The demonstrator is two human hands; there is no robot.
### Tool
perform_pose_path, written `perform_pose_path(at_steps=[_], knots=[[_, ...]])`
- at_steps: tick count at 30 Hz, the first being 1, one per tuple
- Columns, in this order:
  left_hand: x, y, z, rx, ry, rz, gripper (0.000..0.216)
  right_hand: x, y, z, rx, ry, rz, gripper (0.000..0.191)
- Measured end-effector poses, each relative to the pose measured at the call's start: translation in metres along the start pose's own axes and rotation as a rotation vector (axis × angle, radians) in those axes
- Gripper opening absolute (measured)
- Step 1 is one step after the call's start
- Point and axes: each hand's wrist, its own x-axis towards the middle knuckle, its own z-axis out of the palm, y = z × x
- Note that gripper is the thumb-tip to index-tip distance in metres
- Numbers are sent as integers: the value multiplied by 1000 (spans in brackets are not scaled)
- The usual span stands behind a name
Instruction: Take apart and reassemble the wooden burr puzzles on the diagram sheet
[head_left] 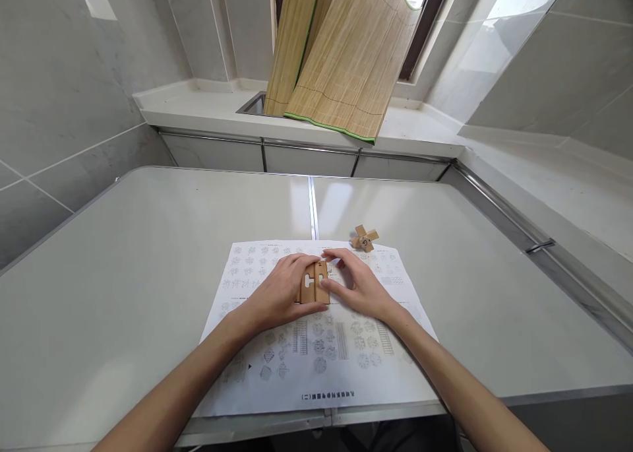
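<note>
Flat wooden puzzle pieces (307,293) with cut-out slots lie side by side over the printed sheet (277,389); one bears a "2" near its top. My left hand (279,287) closes around them, its fingers along the far edge and its thumb along the near edge. From the other side my right hand (360,286) reaches in with thumb and forefinger apart. The right thumb tip touches the rightmost piece, and the forefinger is by its top corner. Beyond my right hand sits an assembled wooden cross-shaped puzzle (364,239) marked with a "G".
The sheet, covered in small line drawings, lies upside down to me on a glossy white table (123,293) with a metal seam (312,208). Behind, a bamboo mat (346,63) leans over a white ledge (198,112) below a window. Grey tiled walls stand around.
</note>
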Motion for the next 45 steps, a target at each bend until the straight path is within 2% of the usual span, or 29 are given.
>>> perform_pose_path(at_steps=[5,9,13,17,21,25,29,35,39,45], knots=[[2,-2,-1,76,58,-20,60,2,1,-1,3,112,45,30],[2,-12,-2,248,165,-128,53,3,-2,-4,32,166,139,24],[1,-24,-6,405,275,-290,48,4,-2,-4,118,228,183,26],[0,-35,-14,519,321,-414,44,6,3,-5,343,298,253,28],[-1,-45,-23,579,362,-486,47,8,6,-8,560,334,309,43],[-4,-54,-32,625,410,-544,48,9,4,-12,590,345,341,56],[-7,-59,-38,643,442,-597,54,9,5,-13,582,344,373,57],[-8,-53,-37,645,465,-512,59,7,5,-14,577,354,421,59],[-6,-43,-34,597,467,-404,50,8,8,-16,558,366,453,59],[-2,-25,-28,554,434,-240,38,11,13,-16,551,404,449,48]])
